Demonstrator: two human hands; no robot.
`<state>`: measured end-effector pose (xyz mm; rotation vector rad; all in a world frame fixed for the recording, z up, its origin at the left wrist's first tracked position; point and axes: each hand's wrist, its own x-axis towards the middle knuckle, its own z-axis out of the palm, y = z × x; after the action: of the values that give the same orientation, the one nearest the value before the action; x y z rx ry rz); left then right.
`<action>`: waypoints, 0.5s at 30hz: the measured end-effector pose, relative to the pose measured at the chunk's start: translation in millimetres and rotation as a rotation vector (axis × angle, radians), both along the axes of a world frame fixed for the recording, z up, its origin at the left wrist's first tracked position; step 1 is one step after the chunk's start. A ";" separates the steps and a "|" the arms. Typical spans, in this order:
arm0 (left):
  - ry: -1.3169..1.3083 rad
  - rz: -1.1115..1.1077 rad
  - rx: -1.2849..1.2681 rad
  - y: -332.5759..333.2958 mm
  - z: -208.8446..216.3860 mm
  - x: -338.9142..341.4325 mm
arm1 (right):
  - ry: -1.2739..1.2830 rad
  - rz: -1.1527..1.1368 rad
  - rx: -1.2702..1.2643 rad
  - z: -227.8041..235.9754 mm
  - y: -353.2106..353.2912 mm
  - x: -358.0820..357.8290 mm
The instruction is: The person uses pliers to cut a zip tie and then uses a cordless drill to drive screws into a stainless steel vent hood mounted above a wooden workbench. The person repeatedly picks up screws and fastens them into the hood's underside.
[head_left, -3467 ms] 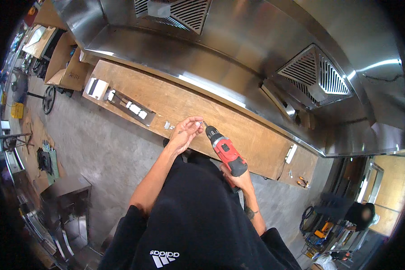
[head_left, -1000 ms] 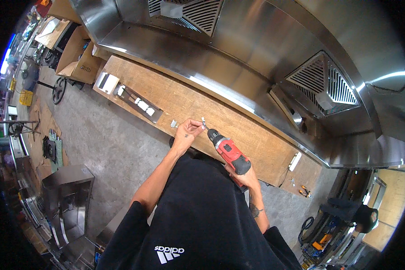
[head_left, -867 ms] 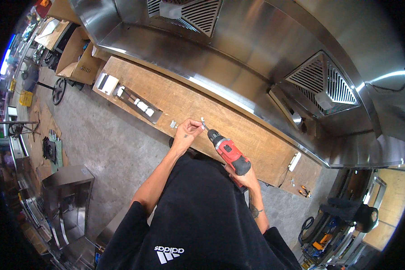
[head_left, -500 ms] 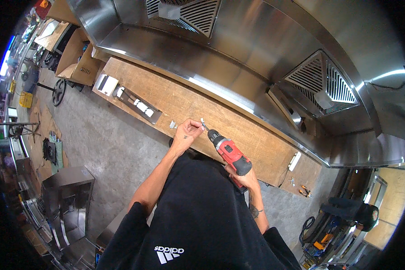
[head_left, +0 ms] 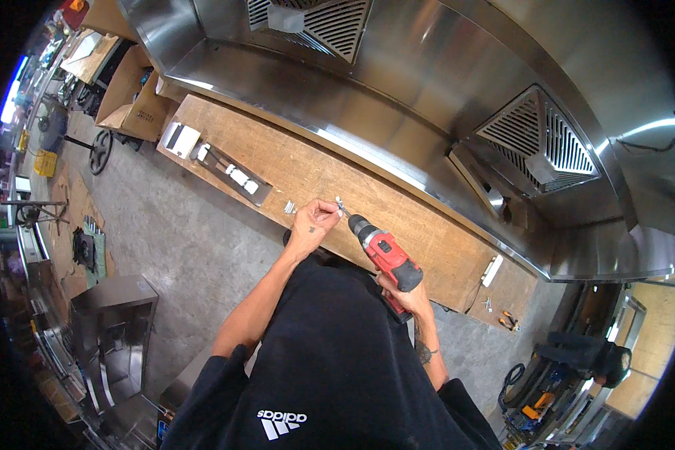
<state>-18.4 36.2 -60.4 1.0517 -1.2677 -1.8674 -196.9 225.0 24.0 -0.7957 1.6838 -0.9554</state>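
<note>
And there the right hand (head_left: 406, 298) was, its grip clamped on the handle of the red-and-black power drill (head_left: 386, 259), bit angled toward the left hand (head_left: 313, 229)! That grip had thumb and finger pinched on a small fitting (head_left: 340, 204) right at the bit, over the worktop (head_left: 442, 255); small pale rods (head_left: 289, 207) lay just beside, pliers (head_left: 509, 321) well off right.
</note>
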 end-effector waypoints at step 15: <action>-0.052 0.029 -0.025 5.1 11.2 -9.0 | -0.063 0.007 0.051 -1.1 4.9 -5.8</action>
<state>-27.4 41.2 -49.3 1.1070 -1.2950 -1.8087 -202.6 229.9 22.9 -0.7300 1.6430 -0.9196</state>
